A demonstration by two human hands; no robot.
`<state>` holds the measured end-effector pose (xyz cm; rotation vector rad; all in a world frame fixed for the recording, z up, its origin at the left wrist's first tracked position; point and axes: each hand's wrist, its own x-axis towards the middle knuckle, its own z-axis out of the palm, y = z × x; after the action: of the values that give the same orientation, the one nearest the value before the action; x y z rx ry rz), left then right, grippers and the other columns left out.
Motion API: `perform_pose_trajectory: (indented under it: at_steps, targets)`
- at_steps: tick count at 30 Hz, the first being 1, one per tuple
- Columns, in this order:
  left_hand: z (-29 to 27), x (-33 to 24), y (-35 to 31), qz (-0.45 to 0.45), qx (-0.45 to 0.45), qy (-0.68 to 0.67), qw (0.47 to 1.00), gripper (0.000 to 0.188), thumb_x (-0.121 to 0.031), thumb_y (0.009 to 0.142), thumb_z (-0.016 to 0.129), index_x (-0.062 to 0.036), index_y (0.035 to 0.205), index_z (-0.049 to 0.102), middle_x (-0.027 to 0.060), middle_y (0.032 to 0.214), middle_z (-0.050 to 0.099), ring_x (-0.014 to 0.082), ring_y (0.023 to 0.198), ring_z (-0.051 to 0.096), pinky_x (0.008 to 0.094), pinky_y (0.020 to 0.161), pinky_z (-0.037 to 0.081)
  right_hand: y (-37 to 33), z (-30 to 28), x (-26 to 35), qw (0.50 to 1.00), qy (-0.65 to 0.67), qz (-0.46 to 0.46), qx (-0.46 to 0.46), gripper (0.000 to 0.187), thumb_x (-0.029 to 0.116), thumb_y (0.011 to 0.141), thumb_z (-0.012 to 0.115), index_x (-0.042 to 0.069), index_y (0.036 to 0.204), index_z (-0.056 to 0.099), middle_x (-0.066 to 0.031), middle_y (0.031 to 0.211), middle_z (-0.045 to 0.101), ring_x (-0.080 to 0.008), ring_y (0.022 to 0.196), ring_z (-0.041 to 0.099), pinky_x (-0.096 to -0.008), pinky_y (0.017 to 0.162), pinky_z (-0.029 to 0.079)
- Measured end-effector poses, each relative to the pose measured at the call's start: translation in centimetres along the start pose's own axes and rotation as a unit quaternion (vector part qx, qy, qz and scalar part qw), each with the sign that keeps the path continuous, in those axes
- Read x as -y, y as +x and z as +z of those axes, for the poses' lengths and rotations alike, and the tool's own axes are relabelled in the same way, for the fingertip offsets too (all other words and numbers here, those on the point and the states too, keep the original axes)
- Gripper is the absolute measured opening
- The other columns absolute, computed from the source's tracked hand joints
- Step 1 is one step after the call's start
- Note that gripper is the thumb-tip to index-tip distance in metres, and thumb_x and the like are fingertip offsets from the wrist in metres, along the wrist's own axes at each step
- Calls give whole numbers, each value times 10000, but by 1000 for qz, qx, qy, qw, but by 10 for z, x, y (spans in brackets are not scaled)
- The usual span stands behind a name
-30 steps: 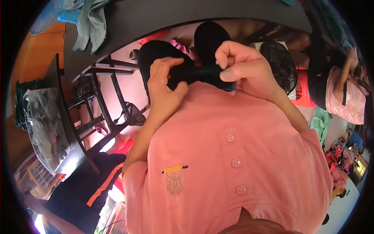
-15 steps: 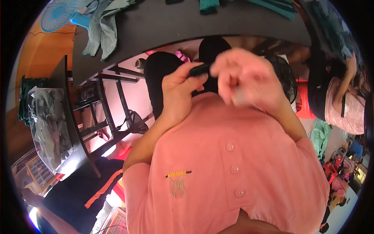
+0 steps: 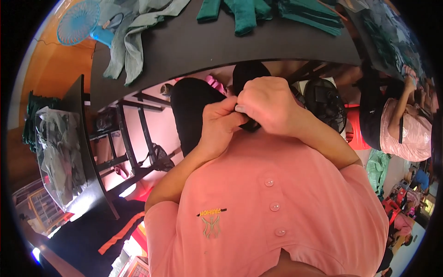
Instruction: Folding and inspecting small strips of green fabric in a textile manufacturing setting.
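Both my hands meet in front of my chest, above my lap, around a small dark piece (image 3: 250, 125) that looks like cloth. My left hand (image 3: 219, 124) pinches it between thumb and fingers. My right hand (image 3: 270, 104) is closed against the left fingertips, its fingers curled over the same piece. Most of the piece is hidden by the fingers, so its exact kind does not show.
Ahead is a dark table (image 3: 194, 44) bearing dark green cloth pieces (image 3: 309, 16), grey-green cloth (image 3: 131, 55) and a blue fan (image 3: 78, 23). A clear bag of cloth (image 3: 60, 152) stands left. A red stool (image 3: 355, 127) and a co-worker (image 3: 406, 124) are on the right.
My right hand, blurred and apart before, has come in against my left hand and closed at the dark piece. More of the table shows now.
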<state>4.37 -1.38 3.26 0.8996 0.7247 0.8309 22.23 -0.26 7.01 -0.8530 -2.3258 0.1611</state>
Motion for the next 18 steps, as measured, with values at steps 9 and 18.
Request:
perform_pose_trajectory:
  at_steps: [9,18]
  targets:
    - [6,-10,7,-11,59,31,998,217,80,798,490,68,936,658,78,788,653,131,682,612,252,652,487,2,-35,7,919,256,269,131,323,161,773,759,30,965,535,-31,736,503,-109,627,487,-280,562,381]
    - [-8,1,1,-47,0,223,974,283,119,721,450,11,853,676,-28,718,593,56,676,492,227,597,381,-12,-37,-2,918,311,218,-118,160,54,832,691,28,851,534,-15,680,505,-111,604,458,-268,550,370]
